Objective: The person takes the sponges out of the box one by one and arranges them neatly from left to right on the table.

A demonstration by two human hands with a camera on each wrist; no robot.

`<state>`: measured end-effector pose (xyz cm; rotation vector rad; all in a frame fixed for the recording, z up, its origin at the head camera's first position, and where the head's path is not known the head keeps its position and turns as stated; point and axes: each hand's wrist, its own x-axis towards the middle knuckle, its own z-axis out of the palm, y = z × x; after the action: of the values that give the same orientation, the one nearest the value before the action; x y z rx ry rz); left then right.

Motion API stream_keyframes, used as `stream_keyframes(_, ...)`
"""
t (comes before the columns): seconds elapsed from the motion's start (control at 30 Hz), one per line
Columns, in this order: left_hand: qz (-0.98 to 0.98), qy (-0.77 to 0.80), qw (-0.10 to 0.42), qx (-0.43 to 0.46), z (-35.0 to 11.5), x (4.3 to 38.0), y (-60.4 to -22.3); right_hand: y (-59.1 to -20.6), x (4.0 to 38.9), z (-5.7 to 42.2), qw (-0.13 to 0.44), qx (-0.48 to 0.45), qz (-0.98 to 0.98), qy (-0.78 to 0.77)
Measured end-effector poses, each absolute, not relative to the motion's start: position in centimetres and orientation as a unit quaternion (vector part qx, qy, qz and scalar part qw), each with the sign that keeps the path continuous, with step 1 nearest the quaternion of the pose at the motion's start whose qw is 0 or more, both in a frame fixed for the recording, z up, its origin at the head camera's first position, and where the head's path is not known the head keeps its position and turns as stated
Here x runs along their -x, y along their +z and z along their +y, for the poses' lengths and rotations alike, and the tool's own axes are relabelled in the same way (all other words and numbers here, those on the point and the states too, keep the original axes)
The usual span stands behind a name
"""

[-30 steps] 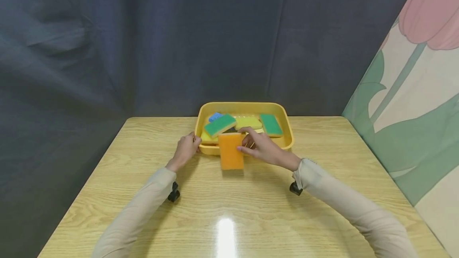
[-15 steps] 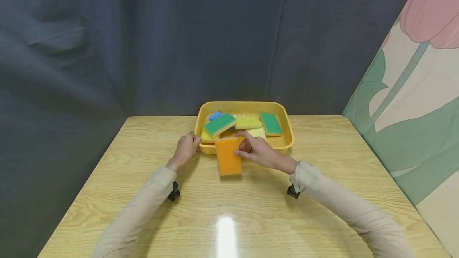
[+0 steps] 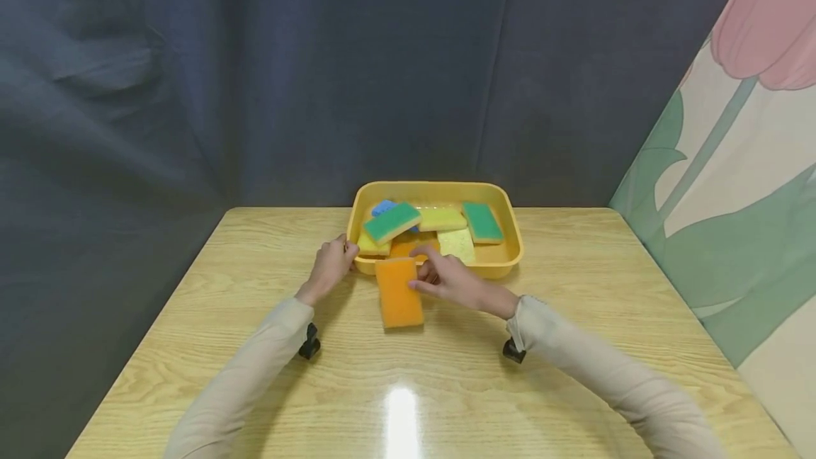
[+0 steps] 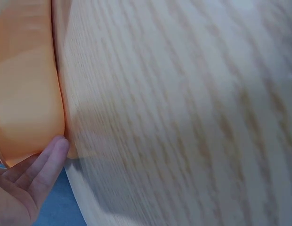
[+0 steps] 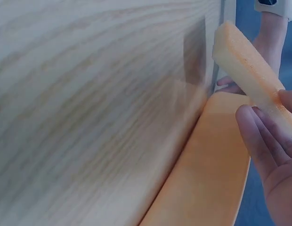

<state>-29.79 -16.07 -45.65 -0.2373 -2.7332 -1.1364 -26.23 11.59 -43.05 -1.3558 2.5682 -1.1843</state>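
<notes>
My right hand (image 3: 455, 282) pinches an orange sponge (image 3: 399, 294) by its right edge, between thumb and fingers. The sponge hangs upright just in front of the yellow plastic basin (image 3: 500, 270). In the right wrist view its pale side faces the basin's wall (image 5: 198, 165). At the basin's front left corner, my left hand (image 3: 329, 268) grips the rim; the left wrist view has its fingertips (image 4: 60, 143) against the lower edge of the wall. Inside lie a green-topped sponge (image 3: 392, 222), another green one (image 3: 482, 222), and several yellow, blue and orange ones, partly overlapping.
The basin stands at the back edge of a wooden table (image 3: 408, 367), against a dark curtain (image 3: 370, 76). A flower-patterned cloth (image 3: 733, 232) hangs at the right. A black wrist device (image 3: 309, 342) sits under the left cuff, another (image 3: 513, 350) under the right.
The right hand has drawn the orange sponge toward me and slightly left, out past the basin's front rim. More of the sponges inside now shows. The left hand has stayed at the corner.
</notes>
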Motion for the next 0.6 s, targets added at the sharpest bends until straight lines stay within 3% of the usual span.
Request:
stream_keyframes(0.13, -0.915, -0.386, 0.081, 0.084, -16.1, 29.6, -45.6, -43.5, 26.0, 11.2, 0.004, 0.451, 0.817, -0.358)
stream_keyframes(0.4, -0.913, -0.388, 0.083, 0.093, -16.2, 29.7, -45.6, -43.9, 26.0, 10.6, -0.071, 0.525, 0.794, -0.300)
stream_keyframes(0.6, -0.914, -0.388, 0.075, 0.094, -16.3, 29.7, -45.5, -43.9, 25.9, 10.4, -0.035, 0.508, 0.810, -0.292)
